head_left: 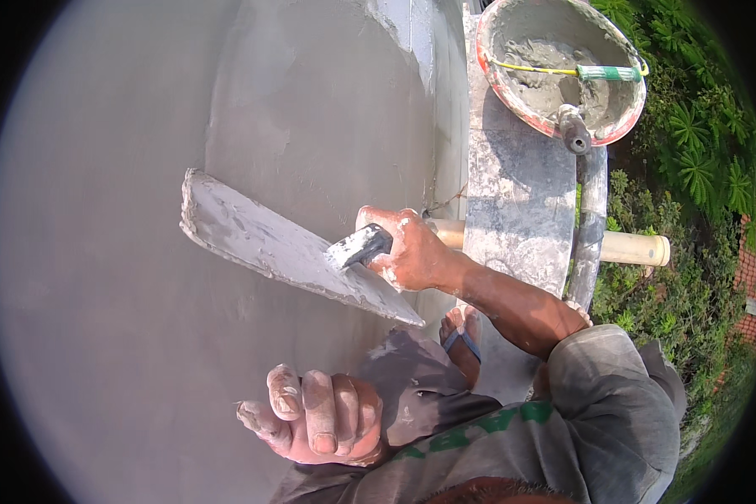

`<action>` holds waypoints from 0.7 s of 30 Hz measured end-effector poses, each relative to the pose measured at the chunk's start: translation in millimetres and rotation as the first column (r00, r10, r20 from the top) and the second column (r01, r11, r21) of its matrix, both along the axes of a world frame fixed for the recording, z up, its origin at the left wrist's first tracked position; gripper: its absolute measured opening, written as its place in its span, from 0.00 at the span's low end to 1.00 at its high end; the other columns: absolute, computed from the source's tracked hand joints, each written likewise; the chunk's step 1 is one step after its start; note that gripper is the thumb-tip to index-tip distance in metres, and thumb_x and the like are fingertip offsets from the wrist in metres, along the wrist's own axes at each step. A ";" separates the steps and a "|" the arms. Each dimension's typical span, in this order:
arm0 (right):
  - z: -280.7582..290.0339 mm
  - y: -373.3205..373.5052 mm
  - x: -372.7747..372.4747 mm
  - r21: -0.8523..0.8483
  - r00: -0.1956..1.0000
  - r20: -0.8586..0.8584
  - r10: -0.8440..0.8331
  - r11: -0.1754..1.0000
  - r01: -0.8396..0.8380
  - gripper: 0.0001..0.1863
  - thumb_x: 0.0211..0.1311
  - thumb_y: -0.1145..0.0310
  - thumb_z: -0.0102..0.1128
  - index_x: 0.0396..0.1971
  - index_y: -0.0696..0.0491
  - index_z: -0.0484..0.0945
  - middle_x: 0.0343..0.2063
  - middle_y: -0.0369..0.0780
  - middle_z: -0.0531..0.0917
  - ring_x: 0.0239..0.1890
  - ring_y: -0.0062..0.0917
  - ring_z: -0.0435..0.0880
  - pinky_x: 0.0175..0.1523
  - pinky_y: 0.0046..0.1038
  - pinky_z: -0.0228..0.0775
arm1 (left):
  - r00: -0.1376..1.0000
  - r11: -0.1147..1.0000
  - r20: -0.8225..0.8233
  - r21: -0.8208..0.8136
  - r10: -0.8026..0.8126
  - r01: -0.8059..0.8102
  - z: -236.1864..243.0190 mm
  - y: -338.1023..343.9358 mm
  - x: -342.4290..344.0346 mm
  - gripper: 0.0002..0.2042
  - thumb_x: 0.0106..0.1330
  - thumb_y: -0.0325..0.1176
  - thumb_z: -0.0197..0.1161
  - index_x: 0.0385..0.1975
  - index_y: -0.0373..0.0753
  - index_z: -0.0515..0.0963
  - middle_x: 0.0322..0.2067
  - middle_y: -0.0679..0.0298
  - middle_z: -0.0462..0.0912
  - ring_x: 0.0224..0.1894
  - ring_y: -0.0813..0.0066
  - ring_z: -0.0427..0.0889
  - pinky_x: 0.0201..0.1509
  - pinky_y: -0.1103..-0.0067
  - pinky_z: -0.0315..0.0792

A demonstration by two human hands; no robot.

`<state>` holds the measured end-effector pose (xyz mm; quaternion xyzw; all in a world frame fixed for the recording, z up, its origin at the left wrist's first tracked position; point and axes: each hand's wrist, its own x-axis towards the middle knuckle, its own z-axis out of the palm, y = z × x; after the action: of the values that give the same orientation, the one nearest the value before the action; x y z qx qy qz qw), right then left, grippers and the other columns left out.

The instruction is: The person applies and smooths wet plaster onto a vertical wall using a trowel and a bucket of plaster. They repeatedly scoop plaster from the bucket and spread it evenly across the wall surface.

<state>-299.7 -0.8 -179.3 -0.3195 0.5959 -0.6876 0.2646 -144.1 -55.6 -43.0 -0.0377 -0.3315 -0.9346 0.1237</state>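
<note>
My right hand (412,248) grips the dark, plaster-smeared handle of a long plastering float (269,235). The float is tilted, its far-left end crusted with grey mortar, and its blade lies close to or against the freshly plastered grey wall (126,277); I cannot tell whether it touches. Lower down, near the wall, my left hand (332,420) is dusted with plaster and loosely curled, its fingers partly apart and nothing visible in it.
A mortar-filled bucket (496,71) with a yellow wire handle stands on the grey plank (521,210) at the far right. A tool handle (575,134) juts over its rim. A pale pole (638,249) crosses under the plank. My sandalled foot (464,349) is beside the wall; green foliage (689,151) lies beyond.
</note>
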 end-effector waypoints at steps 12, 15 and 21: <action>-203.5 -5.1 -43.4 0.245 0.325 0.875 -0.359 0.907 0.343 0.09 0.58 0.68 0.55 0.33 0.58 0.77 0.21 0.39 0.79 0.18 0.25 0.79 0.23 0.27 0.74 | 0.999 0.993 0.002 -0.101 0.053 -0.053 10.1 -3.7 9.0 0.26 0.72 0.53 0.35 0.48 0.38 0.73 0.24 0.63 0.78 0.17 0.73 0.70 0.19 0.78 0.58; -223.3 -17.5 -39.4 0.316 0.262 0.881 -0.393 0.903 0.291 0.11 0.58 0.63 0.56 0.30 0.57 0.76 0.18 0.38 0.77 0.17 0.25 0.79 0.22 0.28 0.75 | 0.989 0.988 0.094 -0.114 0.115 -0.104 13.0 -4.7 7.3 0.27 0.72 0.53 0.35 0.49 0.37 0.72 0.24 0.62 0.78 0.17 0.73 0.70 0.20 0.77 0.59; -186.4 -37.8 -11.8 0.311 0.231 0.900 -0.371 0.915 0.257 0.05 0.55 0.71 0.50 0.29 0.56 0.72 0.15 0.35 0.68 0.12 0.22 0.65 0.15 0.26 0.55 | 0.866 0.945 0.380 -0.160 0.326 -0.286 15.3 -8.5 11.2 0.30 0.72 0.56 0.35 0.41 0.32 0.75 0.21 0.57 0.75 0.17 0.73 0.67 0.22 0.77 0.62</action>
<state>-311.5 -38.6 -365.8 0.2857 0.4086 -0.7501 0.4344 -132.9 -64.1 -27.6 0.2018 -0.3969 -0.8733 0.1976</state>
